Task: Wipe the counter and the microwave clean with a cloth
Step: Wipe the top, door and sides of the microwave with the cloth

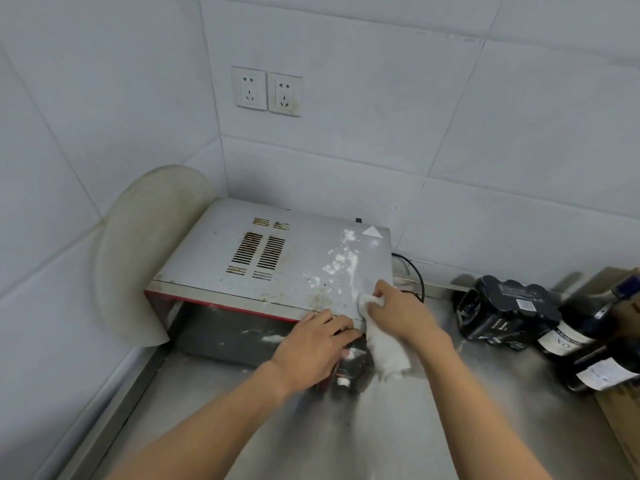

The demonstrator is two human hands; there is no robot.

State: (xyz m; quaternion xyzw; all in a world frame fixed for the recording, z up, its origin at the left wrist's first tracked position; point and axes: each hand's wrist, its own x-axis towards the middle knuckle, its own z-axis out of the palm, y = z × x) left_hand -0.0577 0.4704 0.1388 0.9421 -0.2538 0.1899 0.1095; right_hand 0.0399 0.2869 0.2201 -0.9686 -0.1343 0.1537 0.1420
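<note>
Back left corner of the worktop [346, 441]: a round board [138, 254] leans upright against the wall, touching the microwave's left side, evidently parked there out of the way.

The microwave [242, 271] sits in that same corner, its top soiled. There are rust-coloured marks at the vents and white powder [337, 261] scattered over the right half, with more on the dark front.

The left hand [311, 344] lies on the front right corner of the microwave, fingers spread and laid over the front edge, holding nothing. In my judgement it braces the unit so wiping does not shift it.

The right hand [398, 313] pinches the cloth [384, 351] in a bunch at the near right edge of the top, just below the powder. The rest of the cloth hangs down the corner to the worktop. Only the bunched part is in contact, so the coverage per pass looks small.

Behind the right side a cord [414, 271] loops down. It is a snag risk if wiping goes that way.

Right edge of the worktop: a pack of cans [502, 313] and bottles [588, 344] lie well apart from the work.

Assessment: the top is in hand and the powder largely remains.
</note>
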